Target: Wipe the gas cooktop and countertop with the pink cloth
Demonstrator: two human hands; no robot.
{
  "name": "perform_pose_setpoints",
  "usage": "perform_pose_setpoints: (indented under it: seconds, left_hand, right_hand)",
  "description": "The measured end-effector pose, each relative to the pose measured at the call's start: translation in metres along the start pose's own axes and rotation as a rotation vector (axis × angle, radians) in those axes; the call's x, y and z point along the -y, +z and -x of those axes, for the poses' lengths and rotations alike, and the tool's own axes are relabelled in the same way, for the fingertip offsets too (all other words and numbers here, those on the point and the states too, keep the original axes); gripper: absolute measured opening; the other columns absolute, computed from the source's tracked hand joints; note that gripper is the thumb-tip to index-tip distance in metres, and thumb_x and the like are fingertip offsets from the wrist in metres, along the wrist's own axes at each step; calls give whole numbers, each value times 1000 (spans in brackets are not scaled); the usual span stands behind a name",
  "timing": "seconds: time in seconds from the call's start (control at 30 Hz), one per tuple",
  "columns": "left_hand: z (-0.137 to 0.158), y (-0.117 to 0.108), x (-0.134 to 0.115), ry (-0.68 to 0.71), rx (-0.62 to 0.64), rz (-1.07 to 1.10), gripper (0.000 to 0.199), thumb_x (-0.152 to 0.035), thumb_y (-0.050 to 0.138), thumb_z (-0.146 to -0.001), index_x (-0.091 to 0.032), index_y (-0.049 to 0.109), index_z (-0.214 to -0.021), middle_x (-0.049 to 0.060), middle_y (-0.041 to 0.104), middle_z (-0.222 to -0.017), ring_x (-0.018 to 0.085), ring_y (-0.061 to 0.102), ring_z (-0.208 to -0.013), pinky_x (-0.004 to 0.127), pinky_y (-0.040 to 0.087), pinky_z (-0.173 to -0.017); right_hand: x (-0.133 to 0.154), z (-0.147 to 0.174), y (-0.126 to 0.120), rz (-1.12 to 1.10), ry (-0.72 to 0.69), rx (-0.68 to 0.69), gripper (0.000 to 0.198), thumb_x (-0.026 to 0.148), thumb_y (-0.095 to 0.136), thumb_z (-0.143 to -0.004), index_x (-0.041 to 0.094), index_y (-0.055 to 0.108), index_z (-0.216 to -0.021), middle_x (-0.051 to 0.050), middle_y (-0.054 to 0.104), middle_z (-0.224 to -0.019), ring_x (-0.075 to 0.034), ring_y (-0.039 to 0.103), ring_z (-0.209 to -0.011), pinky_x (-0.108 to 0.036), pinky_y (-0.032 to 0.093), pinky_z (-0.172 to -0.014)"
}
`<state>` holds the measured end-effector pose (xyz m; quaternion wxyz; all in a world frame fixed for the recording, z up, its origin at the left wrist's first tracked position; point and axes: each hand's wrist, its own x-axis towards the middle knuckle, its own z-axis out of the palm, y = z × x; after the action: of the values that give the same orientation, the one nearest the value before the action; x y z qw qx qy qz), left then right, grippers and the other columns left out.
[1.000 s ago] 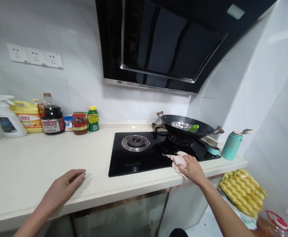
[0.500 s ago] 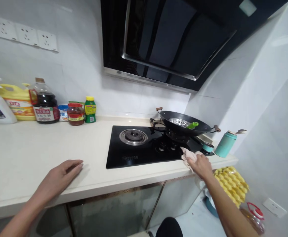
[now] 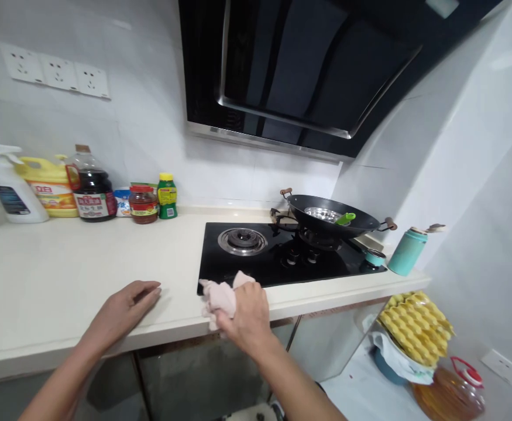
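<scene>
Cloth (image 3: 219, 297) is grasped by the right hand (image 3: 250, 316) at the seven-o'clock corner of the hob (image 3: 277, 269); the left hand (image 3: 122, 307), unclenched, is rested on the counter (image 3: 62, 275). At the cloth's two o'clock, a steel bowl (image 3: 319, 214) is held in the wok (image 3: 363, 220); at ten, dark liquid (image 3: 89, 182) in the bottle (image 3: 93, 204). The packet (image 3: 122, 202) is partly hidden, the hood (image 3: 308, 64) cut off.

Near the back left corner of the surface (image 3: 84, 275), the yellow jug (image 3: 51, 190) reads 立白. Beside it along the back edge, the dark bottle's label (image 3: 92, 204) shows 生抽; other print is too small.
</scene>
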<state>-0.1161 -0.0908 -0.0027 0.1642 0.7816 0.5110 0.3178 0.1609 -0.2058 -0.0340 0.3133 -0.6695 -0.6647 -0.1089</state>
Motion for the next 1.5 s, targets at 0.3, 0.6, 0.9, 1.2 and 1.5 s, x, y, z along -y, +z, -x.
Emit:
perform_pose_setpoints:
  seconds: [0.3,0.6,0.9,1.2,1.5]
  left_hand:
    - [19,6,-29,171,-161,139,45,-56,49,-88,-21,75,-101,9,73,-113,26,67,-110,37,52,-101]
    - [54,63,-105,457,247,-115,79,-41,67,-86,-30,34,-157,12,45,-156,33,45,-140,49,39,-114]
    - [44,123,-149,519,280,-410,94,-34,83,-72,-20,33,-151,19,46,-150,39,40,-140,55,33,-112]
    - [29,243,-255,692,222,-452,77,-43,70,-82,-16,41,-148,25,43,-149,44,40,-134,55,39,-99]
    - [38,233,-248,802,26,-479,65,-44,69,-85,-13,46,-138,15,61,-109,27,56,-93,38,41,-76]
  right_hand:
    - [41,7,18,-182,-245,117,81,58,80,-69,22,50,-135,-17,45,-144,-38,37,-134,-60,29,-113]
    - [-25,0,-43,-465,-182,535,98,42,79,-71,25,30,-154,-12,44,-154,-31,39,-141,-53,24,-119]
    - [-178,-9,-62,-448,151,-190,38,52,51,-91,23,65,-111,-10,68,-117,-25,61,-112,-41,45,-101]
    - [-234,4,-53,-317,329,-329,52,62,38,-94,21,69,-101,-11,69,-110,-28,63,-105,-41,46,-95]
    - [-253,-4,-45,-123,337,-145,68,65,24,-94,16,71,-103,-17,68,-114,-33,58,-115,-47,41,-105]
